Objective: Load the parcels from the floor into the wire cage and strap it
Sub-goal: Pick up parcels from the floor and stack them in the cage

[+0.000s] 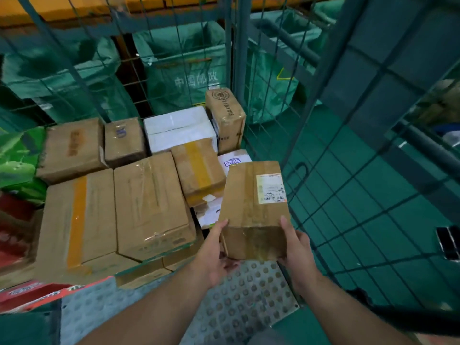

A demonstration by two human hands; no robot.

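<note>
Above the studded floor plate (249,295), two hands clasped one brown labelled parcel (254,210): the left hand (216,247) cupped its left lower edge, and the right hand (296,245) wrapped its right side. Just beyond, the wire cage (242,46) held six brown cartons (151,202) and one white box (179,128), packed together.

floor (368,220): painted green, running off to my right
plate (249,307): studded grey metal, flat just below me
sacks (189,70): green mail sacks slumped ahead of me
beam (62,8): orange, overhead
light: dim, greenish
</note>
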